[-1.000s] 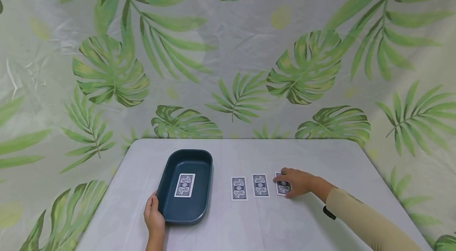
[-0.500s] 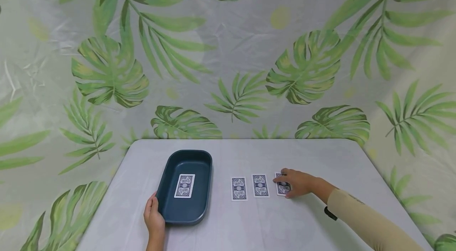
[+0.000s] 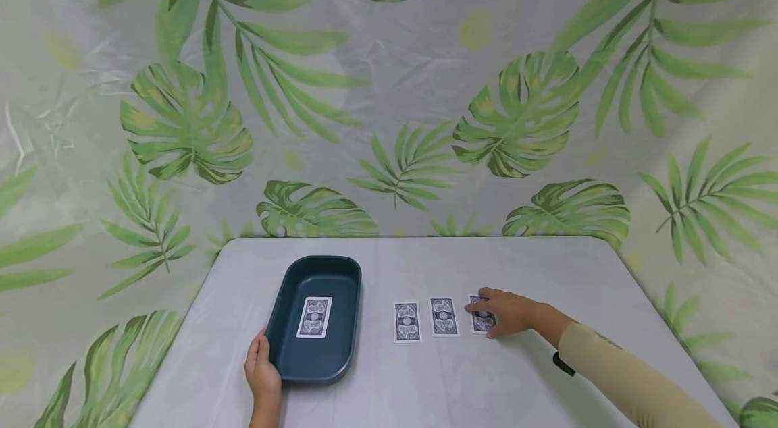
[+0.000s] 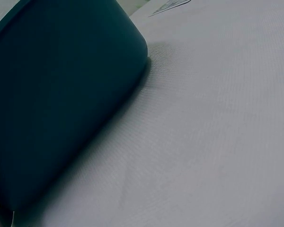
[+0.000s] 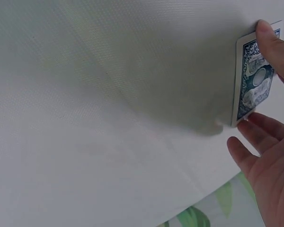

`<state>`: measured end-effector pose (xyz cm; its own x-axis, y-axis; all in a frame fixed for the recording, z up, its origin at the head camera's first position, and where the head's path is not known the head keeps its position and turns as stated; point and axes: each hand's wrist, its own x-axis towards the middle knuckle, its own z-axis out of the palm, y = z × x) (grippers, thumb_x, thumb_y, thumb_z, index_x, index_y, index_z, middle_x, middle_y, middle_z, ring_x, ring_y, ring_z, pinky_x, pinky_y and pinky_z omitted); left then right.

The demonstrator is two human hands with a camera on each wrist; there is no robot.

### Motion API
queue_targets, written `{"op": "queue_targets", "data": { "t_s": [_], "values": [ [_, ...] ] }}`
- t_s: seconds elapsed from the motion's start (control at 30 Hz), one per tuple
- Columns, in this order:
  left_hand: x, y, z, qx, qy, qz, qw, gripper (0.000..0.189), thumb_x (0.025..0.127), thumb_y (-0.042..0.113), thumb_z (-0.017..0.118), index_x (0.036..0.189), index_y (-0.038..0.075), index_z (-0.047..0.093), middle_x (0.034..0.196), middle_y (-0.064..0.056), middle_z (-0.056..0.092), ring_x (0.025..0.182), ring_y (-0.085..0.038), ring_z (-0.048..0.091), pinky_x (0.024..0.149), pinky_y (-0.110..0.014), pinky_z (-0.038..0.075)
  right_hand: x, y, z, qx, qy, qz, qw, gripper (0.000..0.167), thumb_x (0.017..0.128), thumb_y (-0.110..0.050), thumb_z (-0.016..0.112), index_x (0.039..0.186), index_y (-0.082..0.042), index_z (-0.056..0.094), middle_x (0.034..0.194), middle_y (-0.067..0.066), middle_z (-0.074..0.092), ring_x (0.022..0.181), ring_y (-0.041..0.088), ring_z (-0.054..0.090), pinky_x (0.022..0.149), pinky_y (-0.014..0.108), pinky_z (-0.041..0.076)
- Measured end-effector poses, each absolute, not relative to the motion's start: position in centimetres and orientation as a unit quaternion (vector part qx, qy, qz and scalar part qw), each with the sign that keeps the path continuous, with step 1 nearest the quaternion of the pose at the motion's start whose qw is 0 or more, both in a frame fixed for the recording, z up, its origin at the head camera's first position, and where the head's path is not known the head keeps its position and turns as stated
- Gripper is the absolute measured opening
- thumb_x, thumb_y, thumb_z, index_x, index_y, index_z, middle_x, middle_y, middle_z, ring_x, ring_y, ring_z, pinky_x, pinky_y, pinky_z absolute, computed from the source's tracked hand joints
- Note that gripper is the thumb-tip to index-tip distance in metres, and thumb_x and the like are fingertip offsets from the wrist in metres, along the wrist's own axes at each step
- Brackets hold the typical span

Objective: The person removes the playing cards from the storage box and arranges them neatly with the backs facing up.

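My left hand (image 3: 264,374) lies along the left side of a dark teal tray (image 3: 322,364), its visible fingers straight against the outer wall. A playing card (image 3: 314,317) rests face down inside the tray. To the right, two more face-down cards, the left card (image 3: 407,322) and the middle card (image 3: 445,317), lie side by side on the table. My right hand (image 3: 507,311) holds the rightmost playing card (image 5: 256,78) by its short ends, thumb at one end and fingertips at the other. The left wrist view shows mostly the tray's outer wall (image 4: 71,85).
A white cloth covers the table (image 3: 389,401). Behind it hangs a leaf-print curtain (image 3: 389,97). A dark band (image 3: 563,364) circles the right wrist below a beige sleeve (image 3: 620,367).
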<state>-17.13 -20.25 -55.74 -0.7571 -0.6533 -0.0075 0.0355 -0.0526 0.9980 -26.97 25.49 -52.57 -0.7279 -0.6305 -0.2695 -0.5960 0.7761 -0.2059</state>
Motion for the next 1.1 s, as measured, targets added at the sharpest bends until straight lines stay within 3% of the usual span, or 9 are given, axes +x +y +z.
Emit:
{"op": "queue_targets", "data": {
  "t_s": [0.9, 1.1],
  "values": [
    [-17.2, -20.3, -55.8, 0.235, -0.642, -0.687, 0.245, 0.046, 0.101, 0.021, 0.031, 0.127, -0.015, 0.041, 0.133, -0.031, 0.038, 0.127, -0.038, 0.029, 0.105, -0.041, 0.019, -26.7, 25.4, -51.9, -0.309, 0.930, -0.070, 0.188, 0.057, 0.078, -0.028, 0.074, 0.130, -0.021, 0.052, 0.136, 0.020, 0.037, 0.123, 0.039, 0.037, 0.095, 0.052, 0.033],
    [-17.2, -20.3, -55.7, 0.234, -0.644, -0.687, 0.242, 0.045, 0.101, 0.021, 0.030, 0.128, -0.015, 0.040, 0.133, -0.031, 0.037, 0.127, -0.039, 0.029, 0.105, -0.043, 0.018, -27.4, 24.5, -51.6, -0.324, 0.928, -0.091, 0.161, 0.054, 0.079, -0.027, 0.072, 0.128, -0.015, 0.054, 0.131, 0.021, 0.043, 0.118, 0.038, 0.043, 0.094, 0.050, 0.036]
  ]
}}
